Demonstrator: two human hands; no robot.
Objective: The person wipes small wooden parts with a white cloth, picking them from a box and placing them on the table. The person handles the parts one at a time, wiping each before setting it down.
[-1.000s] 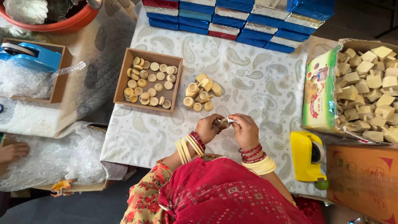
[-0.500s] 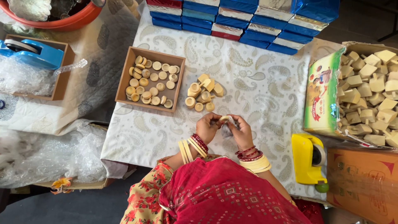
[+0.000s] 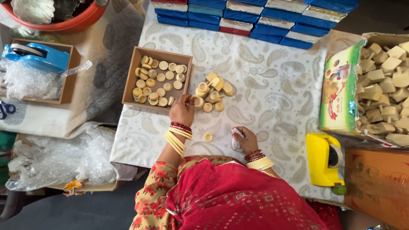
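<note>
A table (image 3: 272, 89) under a white paisley cloth carried stacked blue boxes (image 3: 255, 17) at its far edge, a wooden tray (image 3: 132, 76) of round yellow pieces, and a loose pile of pieces (image 3: 211, 91) beside it. The left hand (image 3: 182, 111) reached into that pile, fingers closed on one piece. The right hand (image 3: 246, 139) gripped a small white wad (image 3: 237, 140) near a lone piece (image 3: 208, 137)

Red drape over yellow floral sleeves; cream and red bangles on left hand (image 3: 181, 111), right hand (image 3: 247, 140).
</note>
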